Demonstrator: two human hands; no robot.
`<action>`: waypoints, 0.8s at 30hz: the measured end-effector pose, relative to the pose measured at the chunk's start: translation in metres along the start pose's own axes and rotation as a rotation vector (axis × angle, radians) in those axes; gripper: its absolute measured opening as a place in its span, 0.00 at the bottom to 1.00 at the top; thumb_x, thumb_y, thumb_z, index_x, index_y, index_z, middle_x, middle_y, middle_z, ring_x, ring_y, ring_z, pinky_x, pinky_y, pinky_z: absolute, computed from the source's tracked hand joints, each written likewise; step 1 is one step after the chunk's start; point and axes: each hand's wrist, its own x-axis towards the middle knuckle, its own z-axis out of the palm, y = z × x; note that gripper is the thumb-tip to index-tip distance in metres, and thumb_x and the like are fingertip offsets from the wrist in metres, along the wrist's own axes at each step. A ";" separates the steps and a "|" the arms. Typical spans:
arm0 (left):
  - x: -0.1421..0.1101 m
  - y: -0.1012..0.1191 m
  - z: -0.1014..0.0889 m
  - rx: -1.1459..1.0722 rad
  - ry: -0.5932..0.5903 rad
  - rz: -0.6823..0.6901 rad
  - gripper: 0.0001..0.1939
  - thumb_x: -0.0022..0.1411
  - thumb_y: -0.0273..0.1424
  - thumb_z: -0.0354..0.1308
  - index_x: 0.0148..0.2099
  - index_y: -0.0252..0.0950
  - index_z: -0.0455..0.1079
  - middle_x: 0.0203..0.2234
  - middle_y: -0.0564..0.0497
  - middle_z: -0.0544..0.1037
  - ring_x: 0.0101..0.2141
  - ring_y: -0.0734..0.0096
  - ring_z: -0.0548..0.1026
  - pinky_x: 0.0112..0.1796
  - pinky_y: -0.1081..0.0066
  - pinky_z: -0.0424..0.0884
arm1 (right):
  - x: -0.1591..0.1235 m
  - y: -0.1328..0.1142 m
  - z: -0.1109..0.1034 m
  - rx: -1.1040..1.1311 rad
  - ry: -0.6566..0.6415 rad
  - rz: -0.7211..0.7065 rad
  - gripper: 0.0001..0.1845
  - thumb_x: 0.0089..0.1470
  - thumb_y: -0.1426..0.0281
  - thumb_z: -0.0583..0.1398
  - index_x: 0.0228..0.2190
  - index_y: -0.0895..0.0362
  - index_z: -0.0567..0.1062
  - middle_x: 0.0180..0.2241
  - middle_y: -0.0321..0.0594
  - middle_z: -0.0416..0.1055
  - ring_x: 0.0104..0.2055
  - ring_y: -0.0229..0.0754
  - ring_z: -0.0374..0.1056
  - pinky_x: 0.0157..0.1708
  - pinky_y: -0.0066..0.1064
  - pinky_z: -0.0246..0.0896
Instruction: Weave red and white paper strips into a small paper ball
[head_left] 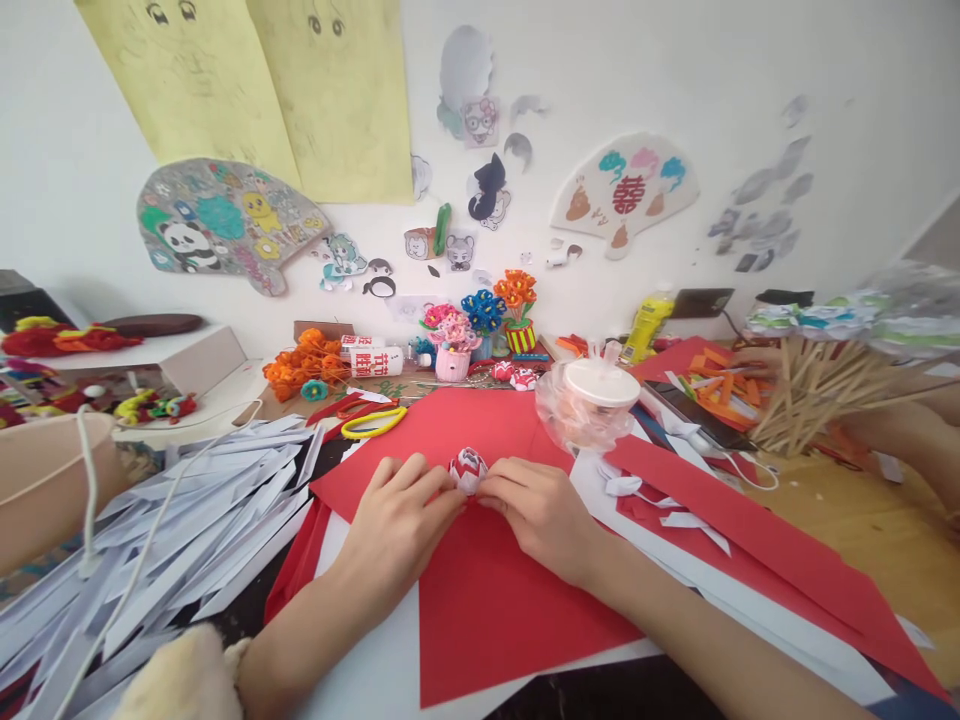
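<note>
Between my two hands is a small red-and-white folded paper ball (pixel 468 472), just above red paper sheets (pixel 510 600). My left hand (pixel 401 515) pinches it from the left, thumb and fingertips closed at its lower side. From the right, my right hand (pixel 544 510) grips it with closed fingers. The fingertips partly hide the ball's underside. Scissors with yellow handles (pixel 375 422) lie beyond my left hand. Past my right hand stands a lidded white cup (pixel 600 385) in a clear plastic bag.
White paper strips (pixel 202 510) are heaped at left. Orange paper pieces (pixel 716 390), a phone (pixel 697 412) and wooden sticks (pixel 806 395) lie at right, near another person's arm (pixel 900 440). Craft flower pots (pixel 453 355), a yellow bottle (pixel 649 322) and two similar paper balls (pixel 523 379) line the back.
</note>
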 end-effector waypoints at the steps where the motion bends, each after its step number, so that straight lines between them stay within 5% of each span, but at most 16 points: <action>1: 0.000 0.001 0.000 -0.027 -0.003 -0.038 0.12 0.69 0.24 0.48 0.39 0.39 0.73 0.31 0.51 0.76 0.30 0.68 0.63 0.31 0.66 0.53 | 0.000 -0.001 -0.001 0.003 0.017 0.012 0.11 0.64 0.75 0.52 0.35 0.58 0.74 0.33 0.41 0.73 0.33 0.40 0.67 0.32 0.31 0.61; 5: 0.001 0.003 0.003 -0.187 -0.009 -0.206 0.09 0.68 0.25 0.50 0.38 0.38 0.72 0.32 0.52 0.75 0.32 0.68 0.65 0.32 0.67 0.55 | 0.002 -0.004 -0.003 -0.004 0.065 0.052 0.06 0.62 0.69 0.57 0.36 0.56 0.75 0.32 0.41 0.74 0.33 0.42 0.67 0.34 0.33 0.61; 12: 0.008 0.006 0.000 -0.286 -0.005 -0.299 0.06 0.67 0.29 0.53 0.38 0.40 0.71 0.33 0.53 0.75 0.34 0.68 0.68 0.33 0.68 0.60 | 0.007 -0.010 -0.004 0.255 0.130 0.227 0.06 0.61 0.71 0.58 0.31 0.56 0.73 0.30 0.38 0.71 0.32 0.40 0.67 0.32 0.31 0.62; 19: 0.002 0.016 0.000 -0.068 0.136 -0.124 0.07 0.66 0.25 0.54 0.37 0.39 0.71 0.30 0.53 0.76 0.31 0.67 0.66 0.33 0.65 0.55 | 0.003 -0.010 -0.004 0.104 0.096 0.062 0.09 0.62 0.75 0.55 0.32 0.57 0.74 0.29 0.40 0.71 0.31 0.41 0.62 0.30 0.32 0.57; 24: -0.001 0.025 0.001 0.135 0.014 -0.011 0.14 0.67 0.18 0.46 0.34 0.35 0.69 0.30 0.50 0.76 0.31 0.65 0.66 0.35 0.64 0.57 | 0.001 -0.008 -0.002 -0.003 0.045 -0.046 0.12 0.61 0.78 0.53 0.29 0.59 0.74 0.26 0.40 0.71 0.29 0.41 0.59 0.28 0.32 0.54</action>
